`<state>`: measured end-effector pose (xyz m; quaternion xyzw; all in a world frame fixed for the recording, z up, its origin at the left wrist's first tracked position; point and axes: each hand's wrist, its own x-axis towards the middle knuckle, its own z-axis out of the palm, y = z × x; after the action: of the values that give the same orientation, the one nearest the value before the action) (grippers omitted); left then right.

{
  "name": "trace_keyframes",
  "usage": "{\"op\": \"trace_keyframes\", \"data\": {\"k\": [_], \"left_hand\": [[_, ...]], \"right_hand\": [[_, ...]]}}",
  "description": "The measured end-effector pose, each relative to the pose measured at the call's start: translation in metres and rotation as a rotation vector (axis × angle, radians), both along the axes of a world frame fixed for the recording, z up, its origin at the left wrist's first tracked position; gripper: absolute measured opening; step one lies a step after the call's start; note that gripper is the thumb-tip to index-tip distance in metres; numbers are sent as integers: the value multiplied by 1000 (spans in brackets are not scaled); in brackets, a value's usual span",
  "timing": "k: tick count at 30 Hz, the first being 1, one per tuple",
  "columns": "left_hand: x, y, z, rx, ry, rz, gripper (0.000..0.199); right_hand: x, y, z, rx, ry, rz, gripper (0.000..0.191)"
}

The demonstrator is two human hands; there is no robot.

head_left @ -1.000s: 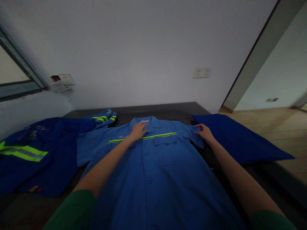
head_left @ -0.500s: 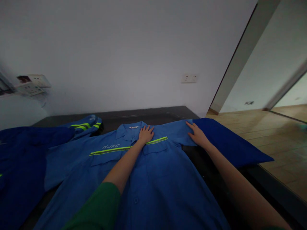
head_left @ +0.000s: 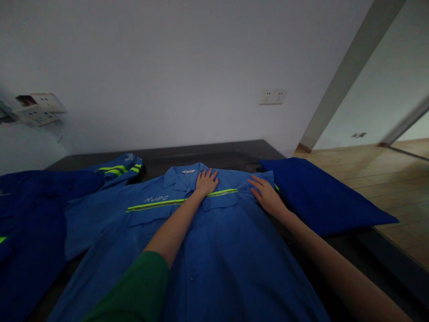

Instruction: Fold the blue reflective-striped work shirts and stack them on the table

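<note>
blue shirt [head_left: 221, 241]: spread front-up, mostly flat, sleeve [head_left: 244, 177] creases left; touched by open left hand [head_left: 207, 182] near collar [head_left: 170, 177], open right hand [head_left: 270, 199] at sleeve, gripping nothing.

Shirt [head_left: 221, 250] in the middle of the tabletop [head_left: 197, 153], between a garment [head_left: 30, 219] and a cloth [head_left: 325, 197].
The garment lies at the lower left of the frame, with a bundle [head_left: 117, 167] behind it. The cloth, at the right, reaches past the tabletop's edge. Behind stands the wall [head_left: 150, 76], bearing one socket pair [head_left: 272, 96] right of centre and a socket cluster [head_left: 40, 109] at far left.
</note>
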<state>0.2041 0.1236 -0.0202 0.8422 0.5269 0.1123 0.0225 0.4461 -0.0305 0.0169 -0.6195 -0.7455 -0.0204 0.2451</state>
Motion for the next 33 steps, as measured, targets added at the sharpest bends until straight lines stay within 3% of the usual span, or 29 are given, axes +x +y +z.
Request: {"op": "trace_keyframes", "data": {"k": [2,5,8,14,20,23,26,28,30,33], "left_hand": [[0,1,0,3,0,-1,55],[0,1,-1,-7,1,4,55],[-1,1,-1,-6,4,1,54],[-3,-11,13,130,-152,-16,47],[-19,-56,52,333,-430,-155,37],[-59,-97,82,327,-484,-261,34],[-127,-153,114,203,-468,-327,34],[-181,-196,129,83,-432,-230,34],[-232,-246,134,-44,-395,-46,35],[-299,-332,117,-190,-408,304,39]], "right_hand": [[-4,6,-12,-143,16,69,46],[5,10,-27,-343,-17,30,49],[18,6,-30,-412,-75,14,50],[22,0,-31,-303,-133,44,50],[23,-9,-26,-94,48,56,44],[18,-22,-15,44,128,33,39],[0,-43,7,120,178,2,36],[-19,-64,27,97,209,15,33],[-36,-93,47,18,251,68,32],[-39,-154,62,-205,354,133,37]]}}
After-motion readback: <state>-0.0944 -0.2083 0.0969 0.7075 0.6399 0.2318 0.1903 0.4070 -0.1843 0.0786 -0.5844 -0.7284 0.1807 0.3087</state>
